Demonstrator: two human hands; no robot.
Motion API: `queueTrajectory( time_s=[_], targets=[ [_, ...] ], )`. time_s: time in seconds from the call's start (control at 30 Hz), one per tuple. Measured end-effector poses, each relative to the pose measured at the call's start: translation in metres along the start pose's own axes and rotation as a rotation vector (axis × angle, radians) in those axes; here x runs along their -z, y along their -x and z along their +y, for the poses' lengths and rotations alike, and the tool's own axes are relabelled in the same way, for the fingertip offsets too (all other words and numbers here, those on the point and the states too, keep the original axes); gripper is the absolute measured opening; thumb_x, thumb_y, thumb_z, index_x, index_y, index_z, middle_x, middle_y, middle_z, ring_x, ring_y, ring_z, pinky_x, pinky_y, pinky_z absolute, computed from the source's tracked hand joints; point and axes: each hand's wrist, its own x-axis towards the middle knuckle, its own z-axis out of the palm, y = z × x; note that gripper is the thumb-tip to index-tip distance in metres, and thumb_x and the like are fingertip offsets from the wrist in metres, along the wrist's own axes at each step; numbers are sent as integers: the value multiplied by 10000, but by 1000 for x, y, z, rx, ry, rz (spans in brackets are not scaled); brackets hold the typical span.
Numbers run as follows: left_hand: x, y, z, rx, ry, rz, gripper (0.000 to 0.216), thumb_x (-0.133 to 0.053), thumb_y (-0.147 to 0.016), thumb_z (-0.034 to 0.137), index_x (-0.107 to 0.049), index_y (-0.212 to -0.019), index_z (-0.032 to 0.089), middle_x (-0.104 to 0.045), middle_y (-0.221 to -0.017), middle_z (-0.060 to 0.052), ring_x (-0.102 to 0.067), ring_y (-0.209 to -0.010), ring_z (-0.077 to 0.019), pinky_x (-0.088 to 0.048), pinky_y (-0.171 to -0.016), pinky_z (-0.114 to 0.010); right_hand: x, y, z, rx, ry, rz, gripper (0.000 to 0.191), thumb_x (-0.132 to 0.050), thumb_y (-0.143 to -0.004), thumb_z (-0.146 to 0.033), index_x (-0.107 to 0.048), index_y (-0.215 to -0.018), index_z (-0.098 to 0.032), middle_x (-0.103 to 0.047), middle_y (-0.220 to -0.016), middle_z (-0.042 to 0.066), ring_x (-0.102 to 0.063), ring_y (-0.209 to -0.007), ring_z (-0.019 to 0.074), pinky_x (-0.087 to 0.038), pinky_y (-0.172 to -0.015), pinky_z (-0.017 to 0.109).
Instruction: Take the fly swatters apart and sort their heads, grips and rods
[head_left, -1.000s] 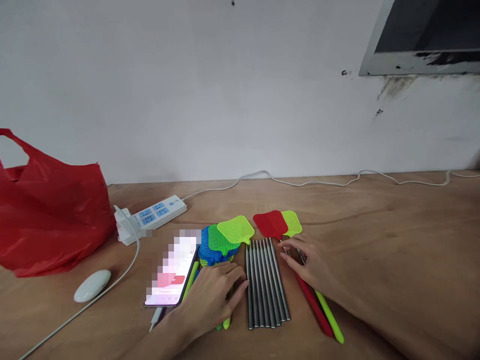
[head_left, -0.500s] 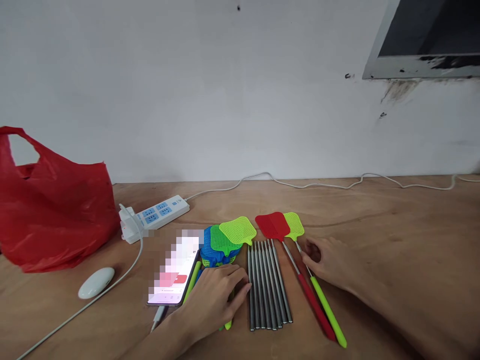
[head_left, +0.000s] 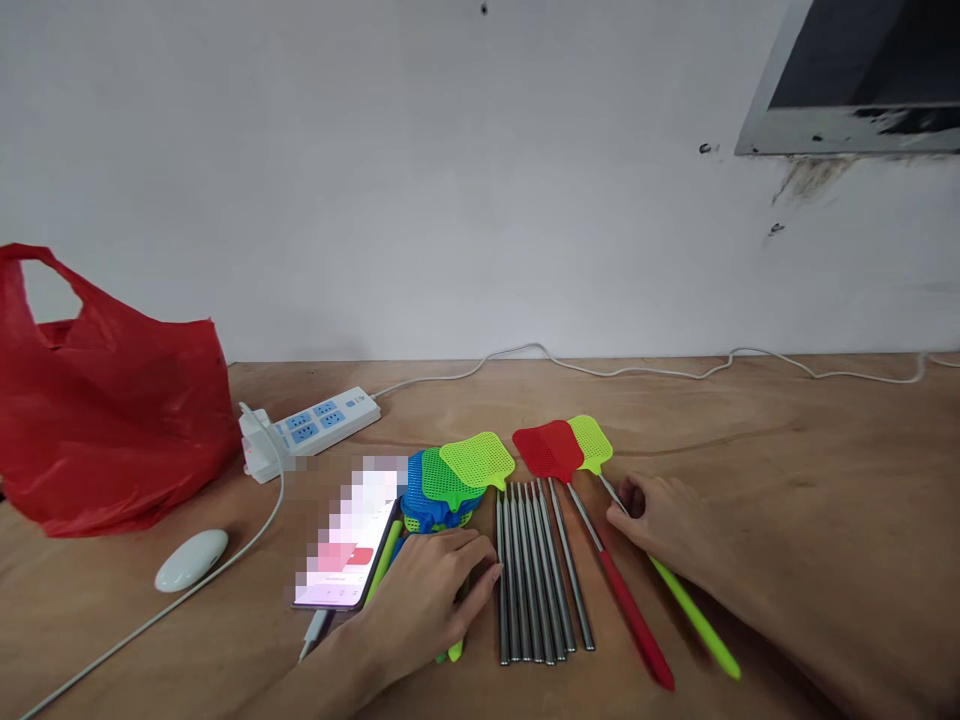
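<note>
My left hand (head_left: 431, 595) lies flat on the wooden table (head_left: 825, 470), fingers spread over some green handles below a stack of blue, green and yellow-green swatter heads (head_left: 450, 480). Its fingertips touch the row of several metal rods (head_left: 536, 570). My right hand (head_left: 664, 520) is curled round the rod of the yellow-green fly swatter (head_left: 590, 442), which now lies angled away to the right. The red fly swatter (head_left: 551, 450) lies beside it, untouched.
A phone (head_left: 349, 545) with a lit screen lies left of my left hand. Farther left are a white mouse (head_left: 191, 560), a white power strip (head_left: 311, 428) with cables, and a red plastic bag (head_left: 105, 400). A white wall stands behind.
My right hand moved off the rods to the yellow-green swatter, closed on its rod and swung its handle to the right, away from the red one. One metal rod has shifted right. The left hand stayed.
</note>
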Motion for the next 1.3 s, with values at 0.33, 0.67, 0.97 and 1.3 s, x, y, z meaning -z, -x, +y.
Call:
queueTrajectory(
  time_s=[0.33, 0.67, 0.97, 1.3],
  targets=[
    [3, -2, 2, 23, 4, -7, 257, -425, -1004, 264, -659, -918, 199, -711, -872, -44, -678, -773, -203, -456, -651, -277, 2, -10, 5, -141, -558, 32, 279, -567, -745, -483, -451, -848, -251, -387, -436, -116, -314, -387, 116, -183, -444, 234],
    [3, -2, 1, 37, 13, -19, 252, -426, -1005, 266, -656, -923, 202, -709, -884, -38, -676, -779, -206, -439, -650, -288, 6, -7, -10, -262, -986, -23, 448, -729, -698, -582, -515, -877, -233, -491, -419, -86, -383, -342, 101, -231, -349, 202],
    [2, -2, 0, 51, 8, -37, 239, -427, -1009, 270, -651, -957, 206, -719, -929, -41, -685, -818, -225, -445, -681, -303, 12, -4, -18, -259, -1271, 108, 493, -839, -662, -543, -495, -832, -234, -707, -635, -3, -579, -499, 121, -413, -380, 165],
    [2, -2, 1, 75, 19, -50, 229, -433, -1001, 261, -650, -950, 207, -706, -929, -35, -682, -826, -228, -442, -688, -317, 12, -3, -17, -248, -1360, 128, 467, -847, -676, -529, -550, -867, -222, -711, -637, -3, -577, -490, 105, -436, -400, 158]
  ],
)
